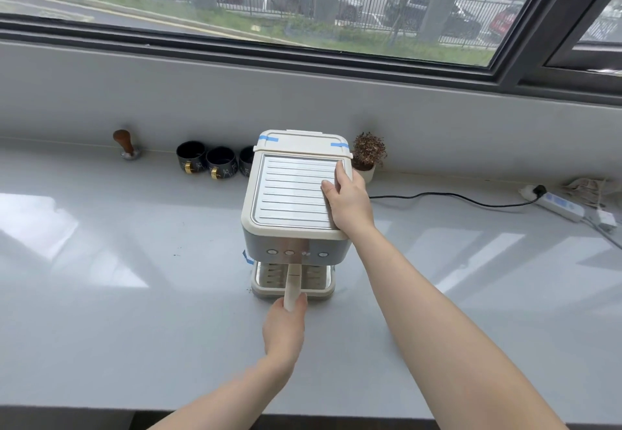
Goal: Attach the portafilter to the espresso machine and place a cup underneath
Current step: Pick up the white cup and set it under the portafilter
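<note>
A cream and steel espresso machine [289, 194] stands in the middle of the grey counter. The cream handle of the portafilter [292, 281] sticks out from under its front toward me; its head is hidden under the machine. My left hand [285, 327] grips the end of that handle. My right hand [348, 199] lies flat on the right side of the machine's ribbed top, fingers spread. Three black cups [220, 161] with gold handles stand in a row behind the machine on the left. The drip tray [313, 283] under the group holds no cup.
A wooden-handled tamper [126, 145] stands at the back left by the wall. A small potted plant [368, 157] sits behind the machine's right corner. A black cable [437, 198] runs right to a white power strip [558, 204]. The counter's front edge [101, 411] is near me.
</note>
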